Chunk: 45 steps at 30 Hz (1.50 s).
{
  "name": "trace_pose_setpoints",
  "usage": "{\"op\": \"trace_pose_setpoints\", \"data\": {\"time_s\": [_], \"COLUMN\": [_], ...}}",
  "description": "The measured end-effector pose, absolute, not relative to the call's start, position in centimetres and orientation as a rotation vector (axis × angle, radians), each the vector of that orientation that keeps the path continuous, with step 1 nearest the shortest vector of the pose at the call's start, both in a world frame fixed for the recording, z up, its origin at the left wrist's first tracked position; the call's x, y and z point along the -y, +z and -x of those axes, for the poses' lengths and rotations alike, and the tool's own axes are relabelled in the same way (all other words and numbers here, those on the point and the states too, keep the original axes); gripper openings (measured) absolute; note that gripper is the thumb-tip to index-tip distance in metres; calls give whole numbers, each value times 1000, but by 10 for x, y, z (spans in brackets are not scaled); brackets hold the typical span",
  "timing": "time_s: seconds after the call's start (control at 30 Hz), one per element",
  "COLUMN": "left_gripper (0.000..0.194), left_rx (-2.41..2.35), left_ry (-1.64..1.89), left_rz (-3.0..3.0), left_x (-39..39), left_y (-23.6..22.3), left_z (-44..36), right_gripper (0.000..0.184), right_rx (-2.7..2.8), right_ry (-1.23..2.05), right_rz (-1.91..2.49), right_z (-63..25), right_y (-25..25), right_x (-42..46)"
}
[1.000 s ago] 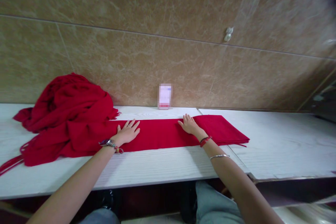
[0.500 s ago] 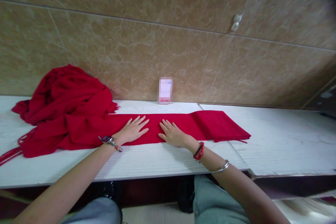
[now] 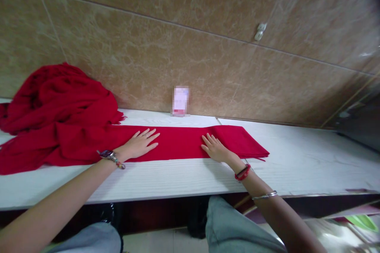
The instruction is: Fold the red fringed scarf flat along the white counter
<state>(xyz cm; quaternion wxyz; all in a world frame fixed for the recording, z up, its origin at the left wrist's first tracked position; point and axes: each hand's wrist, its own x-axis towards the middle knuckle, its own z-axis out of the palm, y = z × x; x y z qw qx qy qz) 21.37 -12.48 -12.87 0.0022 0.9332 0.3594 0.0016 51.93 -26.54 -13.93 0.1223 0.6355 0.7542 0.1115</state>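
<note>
A long red scarf lies flat on the white tabletop, its right end folded over into thicker layers. My left hand rests on it with fingers spread, near the loose, rumpled part. Close to the edge of the folded end, my right hand lies palm down, also with its fingers stretched out. Neither hand grips the cloth. At the left the scarf runs into a crumpled heap of red fabric with fringe showing; whether heap and strip are one piece I cannot tell.
A small blurred-out upright phone-like object leans on the brown marbled wall behind the white tabletop. A white fitting is fixed to the wall. Below the front edge are my legs and, at lower right, a green item.
My right hand has slid right along the scarf toward its folded end. My left hand stays at about the same place on the cloth. The whole view has shifted slightly.
</note>
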Motion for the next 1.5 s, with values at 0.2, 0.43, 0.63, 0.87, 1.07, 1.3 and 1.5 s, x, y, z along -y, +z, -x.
{"op": "trace_pose_setpoints", "data": {"time_s": [0.2, 0.43, 0.63, 0.87, 1.07, 1.3, 1.5], "left_gripper": [53, 54, 53, 51, 51, 50, 51], "left_rx": [-1137, -1111, -1097, -1097, -1078, -1076, -1092], "left_ry": [6, 50, 56, 45, 43, 9, 235], "left_rz": [-2930, -2938, -2952, -2973, -2976, -2947, -2986], "left_x": [124, 123, 117, 111, 110, 103, 101], "left_y": [-128, -129, -134, -140, -140, -139, -135], "left_z": [-215, -215, -210, -208, -207, -208, -230], "right_gripper": [42, 50, 47, 47, 44, 44, 48], "right_rx": [-2219, -2552, -2599, -2157, -1924, -1797, -2222], "right_ry": [204, 110, 103, 269, 295, 253, 313], "right_rz": [-2078, -1969, -1860, -2115, -2198, -2307, -2250], "right_z": [-492, -422, -422, -512, -600, -663, -598], "right_y": [-127, -114, -128, -129, -136, -131, -116], "right_x": [263, 248, 249, 277, 302, 315, 260]}}
